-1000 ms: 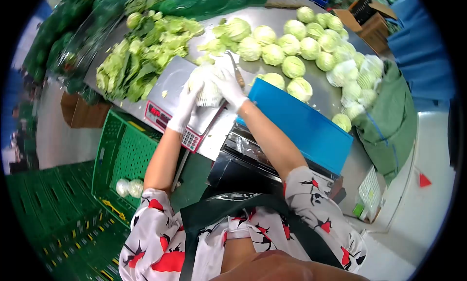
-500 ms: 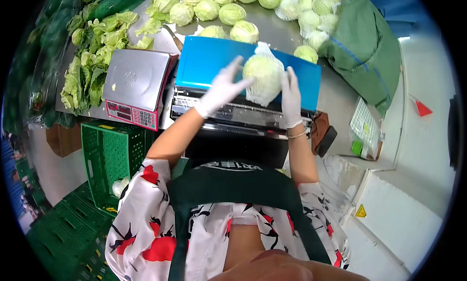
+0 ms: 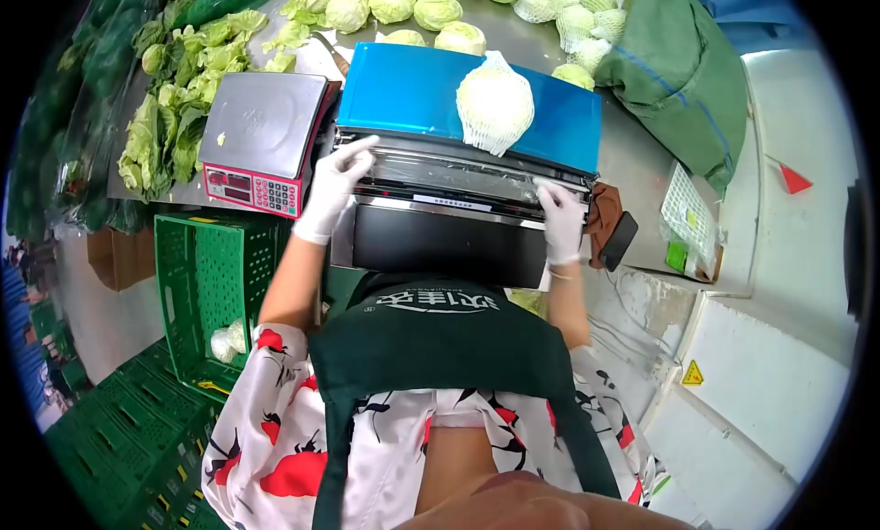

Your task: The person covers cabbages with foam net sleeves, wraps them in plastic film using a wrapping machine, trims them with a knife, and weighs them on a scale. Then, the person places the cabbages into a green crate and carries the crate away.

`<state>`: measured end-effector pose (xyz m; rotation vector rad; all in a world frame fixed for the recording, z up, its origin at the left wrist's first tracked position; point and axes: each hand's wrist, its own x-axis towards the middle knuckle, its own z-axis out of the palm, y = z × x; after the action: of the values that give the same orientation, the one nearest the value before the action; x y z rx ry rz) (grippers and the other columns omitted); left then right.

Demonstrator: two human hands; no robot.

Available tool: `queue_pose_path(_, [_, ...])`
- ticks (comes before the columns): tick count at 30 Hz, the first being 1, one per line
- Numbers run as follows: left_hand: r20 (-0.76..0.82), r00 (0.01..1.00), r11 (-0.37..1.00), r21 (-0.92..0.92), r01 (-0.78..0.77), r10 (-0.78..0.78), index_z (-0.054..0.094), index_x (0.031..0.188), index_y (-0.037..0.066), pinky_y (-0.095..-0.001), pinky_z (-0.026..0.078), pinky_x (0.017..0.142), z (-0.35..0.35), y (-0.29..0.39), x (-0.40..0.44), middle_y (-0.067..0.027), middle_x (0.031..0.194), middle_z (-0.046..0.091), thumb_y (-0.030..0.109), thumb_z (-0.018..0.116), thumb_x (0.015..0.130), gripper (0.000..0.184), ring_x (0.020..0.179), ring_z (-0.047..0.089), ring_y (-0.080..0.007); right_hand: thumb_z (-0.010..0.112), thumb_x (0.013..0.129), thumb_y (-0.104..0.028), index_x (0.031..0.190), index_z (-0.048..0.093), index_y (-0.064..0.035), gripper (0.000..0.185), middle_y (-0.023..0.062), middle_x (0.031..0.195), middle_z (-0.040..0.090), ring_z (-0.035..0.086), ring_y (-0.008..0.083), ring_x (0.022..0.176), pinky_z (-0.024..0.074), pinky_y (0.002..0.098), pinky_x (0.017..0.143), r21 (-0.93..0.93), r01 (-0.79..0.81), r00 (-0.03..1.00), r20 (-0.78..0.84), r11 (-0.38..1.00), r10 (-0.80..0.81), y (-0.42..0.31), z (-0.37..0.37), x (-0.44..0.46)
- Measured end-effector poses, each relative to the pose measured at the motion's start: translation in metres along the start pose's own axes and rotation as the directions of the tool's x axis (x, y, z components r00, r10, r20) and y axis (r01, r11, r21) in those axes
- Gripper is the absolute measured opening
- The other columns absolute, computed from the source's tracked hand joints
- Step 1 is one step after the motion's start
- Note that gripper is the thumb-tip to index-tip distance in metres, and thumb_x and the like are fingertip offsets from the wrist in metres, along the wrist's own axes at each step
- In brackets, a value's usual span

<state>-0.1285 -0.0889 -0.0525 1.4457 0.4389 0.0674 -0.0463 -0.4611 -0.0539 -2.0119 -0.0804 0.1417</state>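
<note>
White-netted cabbage [image 3: 495,104]: on the blue panel [image 3: 403,85] — likely firm, weighty, bruisable; I'd cup its sides with 2 hands.
Clear film [image 3: 440,170]: thin, clingy, I judge; best held by its edge.
Left hand [image 3: 332,189], right hand [image 3: 562,226]: near its opposite ends — I cannot tell whether either pinches.
Cabbage underside: hidden; film edges blurred.

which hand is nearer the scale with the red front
Left. The left hand is just right of the scale, close to its front corner; the right hand is well away, at the right end of the black and metal machine.
</note>
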Motion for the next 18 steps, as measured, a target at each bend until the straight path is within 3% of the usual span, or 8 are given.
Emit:
queue_pose_path(3, [0.384, 0.920, 0.960, 0.218, -0.174, 0.080, 0.072, 0.109, -0.003, -0.0281, 0.047, 0.083, -0.013, 0.054, -0.034, -0.0066, 0.097, 0.069, 0.010, 0.066, 0.090, 0.024, 0.093, 0.062, -0.0148, 0.065, 0.089, -0.008, 0.103, 0.072, 0.0033, 0.020, 0.0099, 0.104, 0.072, 0.063, 0.0144, 0.101, 0.0455, 0.0284, 0.093, 0.159, -0.262, 0.943, 0.253, 0.952, 0.217, -0.068, -0.054, -0.038])
queue_pose_path(6, [0.522, 0.849, 0.980, 0.109, -0.165, 0.085, 0.074, 0.096, -0.004, -0.0352, 0.046, 0.075, -0.033, 0.093, -0.056, -0.0098, 0.090, 0.067, 0.018, 0.071, 0.087, 0.024, 0.083, 0.059, -0.0194, 0.065, 0.084, -0.007, 0.088, 0.071, 0.0036, 0.013, 0.0135, 0.093, 0.071, 0.064, 0.0217, 0.096, 0.0465, 0.0332, 0.093, 0.073, -0.033, 0.823, 0.568, 0.997, -0.014, -0.097, -0.113, -0.055])
queue_pose_path(7, [0.548, 0.825, 0.991, -0.066, -0.119, 0.135, 0.072, 0.104, -0.004, -0.0372, 0.047, 0.083, -0.040, 0.095, -0.052, -0.0124, 0.100, 0.067, 0.020, 0.074, 0.085, 0.031, 0.091, 0.061, -0.0218, 0.068, 0.081, -0.005, 0.084, 0.072, 0.0025, 0.009, 0.0146, 0.090, 0.070, 0.065, 0.0251, 0.098, 0.0463, 0.0368, 0.096, 0.365, -0.032, 0.755, 0.618, 0.930, -0.217, -0.111, -0.121, -0.047])
queue_pose_path(10, [0.318, 0.914, 0.921, -0.370, -0.123, 0.250, 0.049, 0.140, -0.004, -0.0441, 0.035, 0.112, 0.008, 0.138, -0.022, -0.0212, 0.141, 0.052, 0.029, 0.083, 0.075, 0.081, 0.130, 0.050, -0.0309, 0.074, 0.076, -0.006, 0.105, 0.066, 0.0046, 0.032, 0.0192, 0.110, 0.065, 0.060, 0.0315, 0.112, 0.0444, 0.0398, 0.101, 0.445, -0.047, 0.897, 0.413, 0.894, -0.158, -0.115, -0.127, 0.006])
queue_pose_path(13, [0.415, 0.809, 0.828, 0.195, -0.525, 0.415, 0.013, 0.155, -0.003, -0.0441, 0.018, 0.121, 0.053, 0.132, 0.065, -0.0236, 0.157, 0.028, 0.037, 0.088, 0.067, 0.122, 0.147, 0.025, -0.0337, 0.085, 0.068, -0.016, 0.140, 0.041, 0.0070, 0.087, 0.0221, 0.141, 0.047, 0.045, 0.0353, 0.132, 0.0365, 0.0425, 0.111, 0.038, 0.338, 0.907, 0.251, 0.940, -0.337, -0.146, -0.062, 0.091])
queue_pose_path(15, [0.581, 0.677, 0.528, 0.438, -0.728, 0.452, 0.010, 0.155, -0.003, -0.0435, 0.019, 0.120, 0.075, 0.095, 0.112, -0.0268, 0.154, 0.031, 0.042, 0.090, 0.060, 0.132, 0.145, 0.028, -0.0370, 0.091, 0.061, -0.026, 0.149, 0.026, 0.0060, 0.115, 0.0222, 0.151, 0.036, 0.036, 0.0339, 0.141, 0.0302, 0.0424, 0.116, -0.295, 0.635, 0.746, 0.473, 0.714, -0.468, -0.084, -0.023, 0.142])
queue_pose_path(16, [0.663, 0.585, 0.377, 0.449, -0.810, 0.467, 0.013, 0.154, -0.002, -0.0436, 0.022, 0.120, 0.085, 0.076, 0.130, -0.0283, 0.151, 0.034, 0.046, 0.091, 0.057, 0.134, 0.142, 0.032, -0.0396, 0.094, 0.056, -0.031, 0.150, 0.024, 0.0054, 0.123, 0.0220, 0.152, 0.034, 0.033, 0.0324, 0.143, 0.0275, 0.0416, 0.118, -0.320, 0.677, 0.705, 0.540, 0.663, -0.459, -0.075, 0.001, 0.152])
queue_pose_path(18, [0.704, 0.678, 0.593, 0.460, -0.661, 0.211, 0.013, 0.155, 0.000, -0.0418, 0.030, 0.116, 0.103, 0.059, 0.139, -0.0288, 0.150, 0.035, 0.041, 0.092, 0.056, 0.133, 0.139, 0.037, -0.0405, 0.095, 0.053, -0.039, 0.149, 0.025, 0.0050, 0.127, 0.0219, 0.148, 0.040, 0.040, 0.0323, 0.139, 0.0318, 0.0395, 0.115, 0.014, 0.331, 0.784, 0.552, 0.944, -0.283, -0.061, 0.031, 0.159])
